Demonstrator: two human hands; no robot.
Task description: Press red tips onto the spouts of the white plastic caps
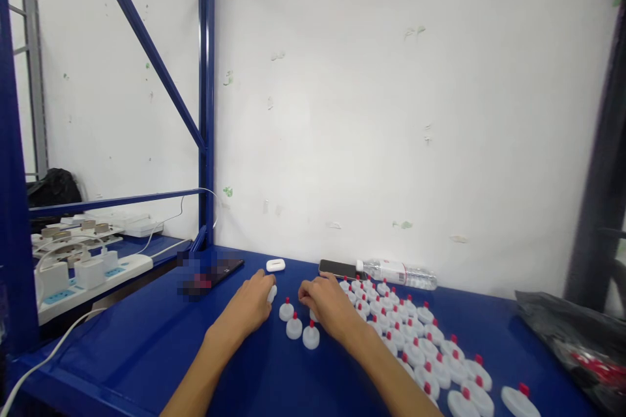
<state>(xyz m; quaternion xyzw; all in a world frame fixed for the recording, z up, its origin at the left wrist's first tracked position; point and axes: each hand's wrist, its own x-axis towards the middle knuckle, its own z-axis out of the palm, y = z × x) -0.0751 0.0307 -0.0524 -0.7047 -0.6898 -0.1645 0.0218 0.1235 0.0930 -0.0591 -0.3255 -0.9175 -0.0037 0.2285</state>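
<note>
My left hand (255, 300) is closed, its fingers bent around the side of a small white round bottle (272, 294) whose top I cannot see. My right hand (328, 303) has its fingers curled down over another white bottle (313, 316), mostly hidden beneath them. Between and in front of the hands stand three similar squat bottles with red tips: one nearer the left hand (286, 311), one in the middle (294, 327) and one at the front (311, 337). Many more red-tipped bottles (415, 353) stand upright in a crowded group right of my right forearm.
Along the wall on the blue table (141, 345) lie a white case (275, 265), a phone (337, 268) and a clear plastic bottle (398, 273). A dark flat object (218, 275) is at left. A power strip (98, 280) sits beyond the blue frame; a black bag (567, 332) lies right.
</note>
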